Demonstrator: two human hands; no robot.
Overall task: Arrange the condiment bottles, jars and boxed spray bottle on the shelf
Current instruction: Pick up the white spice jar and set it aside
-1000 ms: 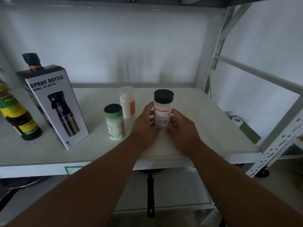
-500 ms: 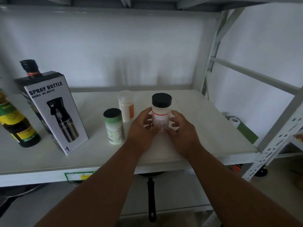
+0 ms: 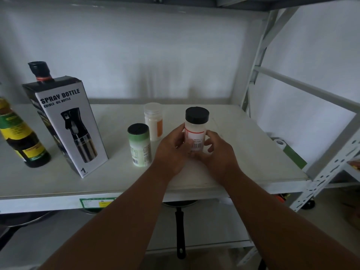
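A white jar with a black lid [image 3: 195, 127] stands on the shelf [image 3: 253, 152] near its middle. My left hand [image 3: 171, 151] grips its left side, fingers curled round the label. My right hand [image 3: 218, 152] holds its right side at the base. Left of it stand a green-topped jar [image 3: 139, 145] and, behind that, a clear-lidded jar with an orange label [image 3: 153, 123]. The spray bottle box [image 3: 66, 125] stands upright farther left. A dark bottle with a black cap [image 3: 40, 71] is behind the box. A dark sauce bottle with a yellow-green label [image 3: 21, 139] leans at the far left.
The shelf's right upright and cross braces [image 3: 259, 61] rise at the right. Below the shelf hangs a pan with a black handle [image 3: 180, 230]. A green and white object [image 3: 288, 152] lies beyond the shelf's right edge. Bare shelf surface lies right of the jar.
Both hands stay on the black-lidded jar. The view has shifted slightly. The jar looks turned a little, with its barcode facing me.
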